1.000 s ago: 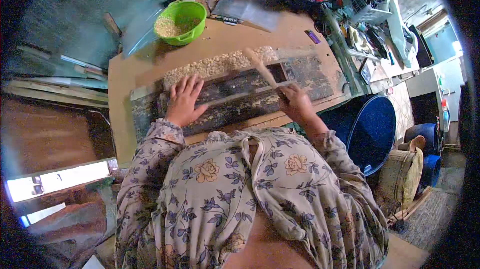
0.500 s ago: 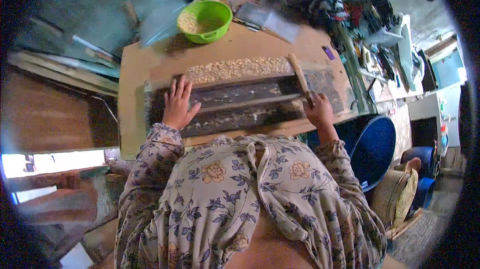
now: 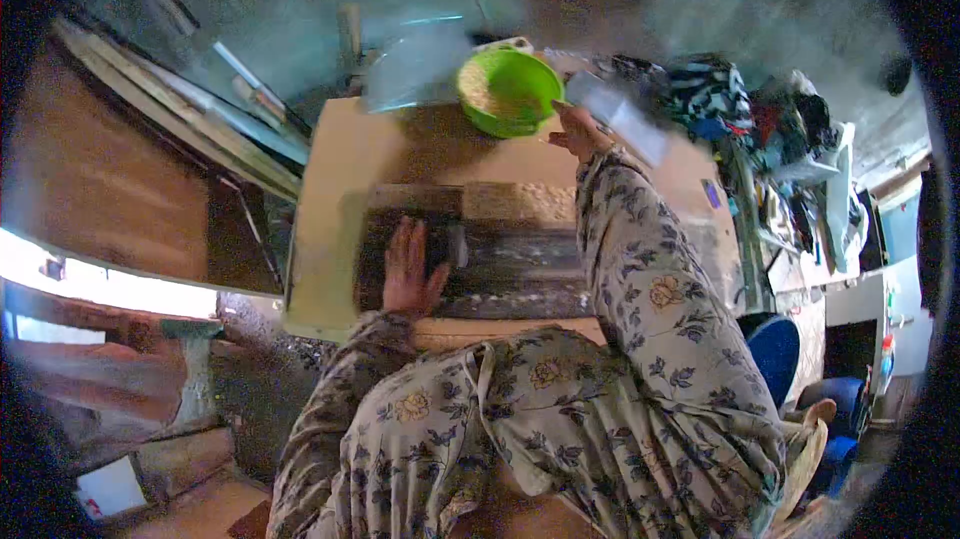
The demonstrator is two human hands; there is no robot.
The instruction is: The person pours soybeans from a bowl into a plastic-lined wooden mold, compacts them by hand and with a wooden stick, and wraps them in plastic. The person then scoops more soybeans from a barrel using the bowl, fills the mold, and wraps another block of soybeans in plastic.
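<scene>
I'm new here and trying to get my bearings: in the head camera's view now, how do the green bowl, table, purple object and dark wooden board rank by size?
Largest to smallest, as they look:
1. Table
2. Dark wooden board
3. Green bowl
4. Purple object

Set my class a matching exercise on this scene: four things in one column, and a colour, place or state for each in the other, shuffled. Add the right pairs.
Things
1. Bowl
2. Left hand
3. Right hand
4. Large tub

Descriptions
A. Spread out over the dark board
B. Blue, off to the right of the table
C. Bright green, with pale pieces inside
D. Reaching out to the far side of the table, beside the bowl

Right pairs: 1-C, 2-A, 3-D, 4-B
</scene>
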